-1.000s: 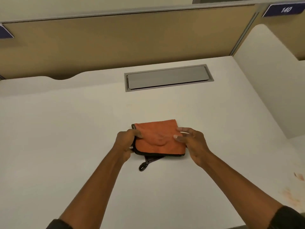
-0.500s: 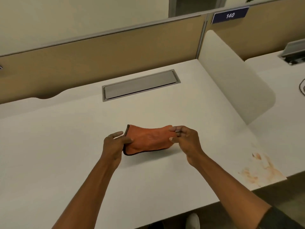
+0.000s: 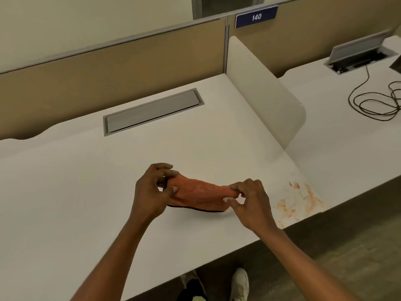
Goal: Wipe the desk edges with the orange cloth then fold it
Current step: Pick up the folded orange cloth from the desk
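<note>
The orange cloth (image 3: 200, 193), folded and edged in black, hangs a little above the white desk (image 3: 86, 192) near its middle. My left hand (image 3: 152, 190) pinches the cloth's left end between thumb and fingers. My right hand (image 3: 249, 200) pinches its right end. The cloth sags between the two hands and throws a shadow on the desk below. The far side of the cloth is hidden from me.
Orange-red smears (image 3: 297, 200) mark the desk near its front right corner. A grey cable hatch (image 3: 152, 111) lies flush at the back. A white divider (image 3: 267, 90) stands on the right, with a neighbouring desk, an open hatch (image 3: 360, 57) and black cables (image 3: 375, 101) beyond. The desk's front edge (image 3: 217, 261) runs below my arms.
Both hands have lifted the cloth off the desk and drawn it into a narrower shape. The black hanging loop seen earlier is out of sight. My view has swung to the right.
</note>
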A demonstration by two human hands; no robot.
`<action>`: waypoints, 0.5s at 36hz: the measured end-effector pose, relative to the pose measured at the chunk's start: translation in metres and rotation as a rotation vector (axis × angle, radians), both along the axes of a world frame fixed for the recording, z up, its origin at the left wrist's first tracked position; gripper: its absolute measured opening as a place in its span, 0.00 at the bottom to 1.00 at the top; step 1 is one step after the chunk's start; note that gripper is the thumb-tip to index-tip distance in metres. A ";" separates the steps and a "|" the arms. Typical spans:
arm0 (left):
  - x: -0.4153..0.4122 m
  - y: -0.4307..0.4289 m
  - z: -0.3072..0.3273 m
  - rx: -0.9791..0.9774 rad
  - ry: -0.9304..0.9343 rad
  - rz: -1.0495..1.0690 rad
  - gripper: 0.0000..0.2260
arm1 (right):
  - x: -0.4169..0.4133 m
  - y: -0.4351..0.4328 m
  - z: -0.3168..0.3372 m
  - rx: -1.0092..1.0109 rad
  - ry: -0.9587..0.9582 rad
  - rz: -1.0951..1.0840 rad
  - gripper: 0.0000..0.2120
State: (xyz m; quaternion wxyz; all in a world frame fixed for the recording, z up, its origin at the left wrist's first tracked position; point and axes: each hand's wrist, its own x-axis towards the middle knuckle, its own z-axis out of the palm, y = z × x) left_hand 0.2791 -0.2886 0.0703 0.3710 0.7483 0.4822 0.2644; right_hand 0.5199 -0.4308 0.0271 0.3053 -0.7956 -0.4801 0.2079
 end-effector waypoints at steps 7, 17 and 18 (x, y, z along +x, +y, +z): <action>0.030 -0.007 -0.011 -0.030 0.167 -0.146 0.18 | 0.019 -0.043 0.002 0.020 0.277 -0.060 0.12; 0.095 -0.017 -0.034 0.313 0.175 -0.114 0.22 | 0.054 -0.058 0.017 0.241 -0.007 -0.023 0.18; 0.099 -0.017 -0.037 0.374 0.172 -0.116 0.23 | 0.059 -0.059 0.018 0.264 -0.102 -0.003 0.22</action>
